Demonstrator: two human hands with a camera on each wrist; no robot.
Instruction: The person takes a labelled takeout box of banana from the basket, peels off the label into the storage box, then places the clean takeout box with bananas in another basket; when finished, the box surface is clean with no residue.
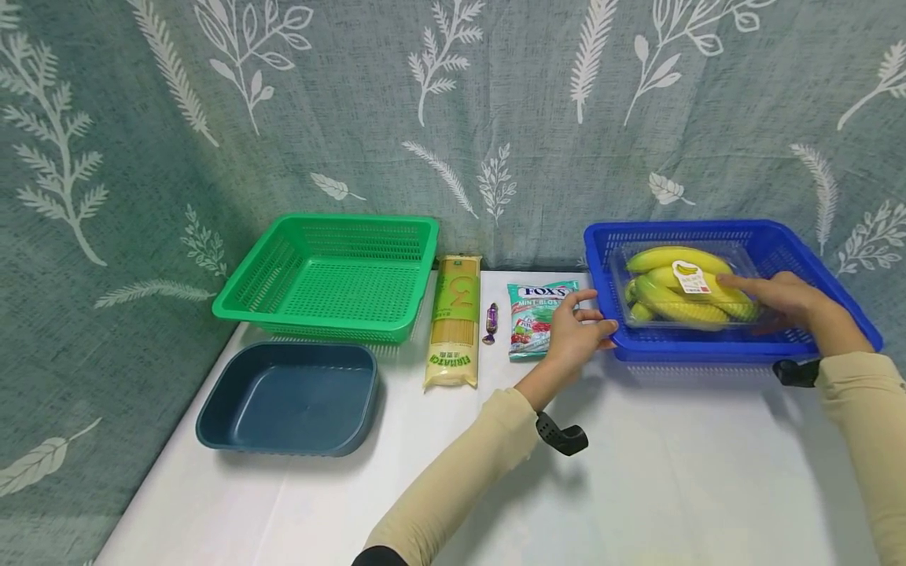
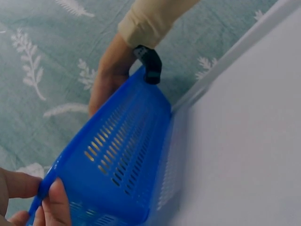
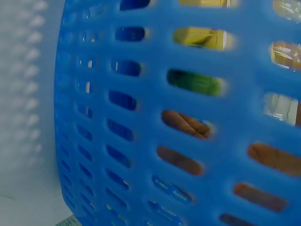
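Note:
A clear plastic pack of bananas [image 1: 665,299] with a white label lies in the blue basket [image 1: 701,348]. My right hand [image 1: 796,303] reaches over the basket's front rim and holds the pack by its right end, one finger stretched across the top. Through the slots in the right wrist view, parts of that hand and the yellow bananas [image 3: 200,38] show. With thumb and fingers, my left hand [image 1: 570,334] pinches the basket's left rim, also seen in the left wrist view, where the pack is mostly hidden behind the slotted wall.
Left of the basket lie a green candy bag [image 1: 527,318], a small purple-wrapped candy [image 1: 491,322] and a spaghetti pack [image 1: 453,322]. A green basket [image 1: 333,326] stands at the back left, a dark blue tub [image 1: 290,450] before it. A patterned curtain [image 1: 510,118] hangs behind.

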